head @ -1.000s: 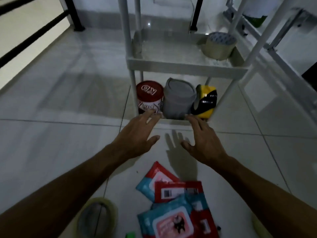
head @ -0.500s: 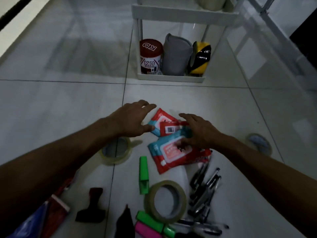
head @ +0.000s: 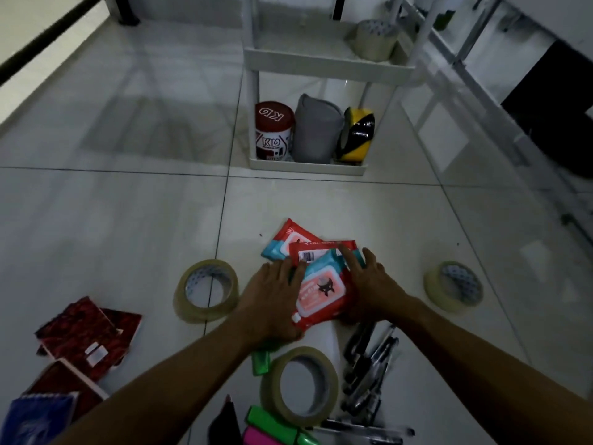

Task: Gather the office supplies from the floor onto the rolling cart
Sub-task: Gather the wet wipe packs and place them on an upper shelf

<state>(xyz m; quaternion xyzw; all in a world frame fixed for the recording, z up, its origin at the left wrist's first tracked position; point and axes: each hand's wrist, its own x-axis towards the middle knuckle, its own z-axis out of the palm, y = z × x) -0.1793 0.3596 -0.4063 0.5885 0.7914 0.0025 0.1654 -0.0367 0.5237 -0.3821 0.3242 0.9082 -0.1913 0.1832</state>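
Head camera looks down on a pale tiled floor (head: 112,220) where three red and light-blue soft wipe packets (head: 321,289) lie in a loose overlapping pile. The left hand (head: 272,300) presses against the left edge of the pile and the right hand (head: 369,284) against the right edge, the fingers mostly straight; I cannot tell if any finger curls under a packet. Near the left hand lies a clear tape roll (head: 205,290), and another tape roll (head: 454,287) lies well apart on the right. A wider beige tape roll (head: 300,385) lies below the hands, beside a heap of black pens (head: 369,364) and green highlighters (head: 276,422). Dark red notebooks (head: 86,338) lie at the left. The white plastic rolling cart (head: 308,165) stands further away; its bottom shelf holds a red and white can (head: 274,131), a grey pouch (head: 316,133) and a yellow-black tape roll (head: 356,134).
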